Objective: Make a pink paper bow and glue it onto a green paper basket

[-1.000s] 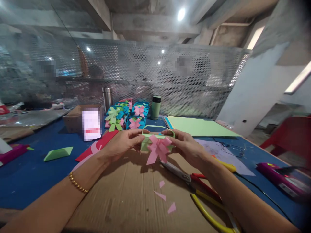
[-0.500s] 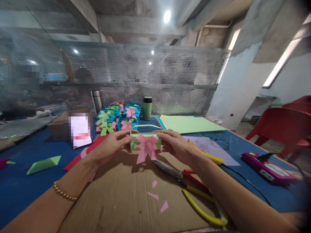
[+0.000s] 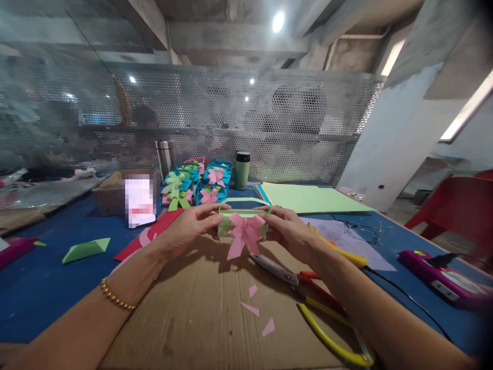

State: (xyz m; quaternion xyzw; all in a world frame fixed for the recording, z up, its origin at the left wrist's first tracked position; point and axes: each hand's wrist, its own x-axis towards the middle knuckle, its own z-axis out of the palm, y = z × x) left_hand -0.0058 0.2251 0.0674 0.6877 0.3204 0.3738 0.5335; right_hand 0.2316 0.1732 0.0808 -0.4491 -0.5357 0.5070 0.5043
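Between my two hands is a small light green paper basket (image 3: 224,229) with a thin strip handle arching above it. A pink paper bow (image 3: 245,234) covers most of its front, its tails hanging over the lower edge. My left hand (image 3: 196,223) grips the left end, thumb in front and fingers behind. The right end is pinched by my right hand (image 3: 287,228) in the same way. Below lies a brown cardboard sheet (image 3: 192,303) with a few pink paper scraps (image 3: 250,309). Scissors (image 3: 279,270) with red and yellow handles rest under my right forearm.
Several blue paper baskets with bows (image 3: 210,187) stand at the back near a green bottle (image 3: 242,172) and a steel flask (image 3: 165,159). Green paper sheets (image 3: 316,198) lie behind right. A phone (image 3: 139,200) leans on a carton (image 3: 106,195). A purple power strip (image 3: 435,277) sits right.
The whole view has shifted, so everything appears farther right. Both hands keep hold of the green paper basket, which is tilted slightly differently.
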